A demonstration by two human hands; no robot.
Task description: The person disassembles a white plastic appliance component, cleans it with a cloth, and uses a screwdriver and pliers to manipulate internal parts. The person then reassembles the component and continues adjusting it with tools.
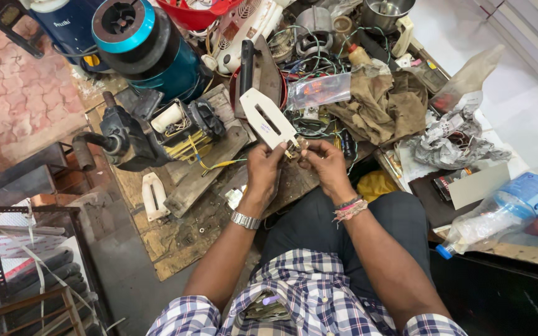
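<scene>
We are bending both forearms inward over our lap; our left hand (pixel 263 169) is closing its fingers round the narrow end of the cream slotted plate (pixel 268 118), which is tilting up and away over the bench; our right hand (pixel 324 163) is pinching a small part (pixel 296 148) at that end, too small to make out; beyond, the worn wooden bench (pixel 175 239) is carrying a motor (pixel 157 127), a blue-rimmed appliance (pixel 147 46) and a brown rag (pixel 381 102); pink paving (pixel 14 99) is showing at far left.
</scene>
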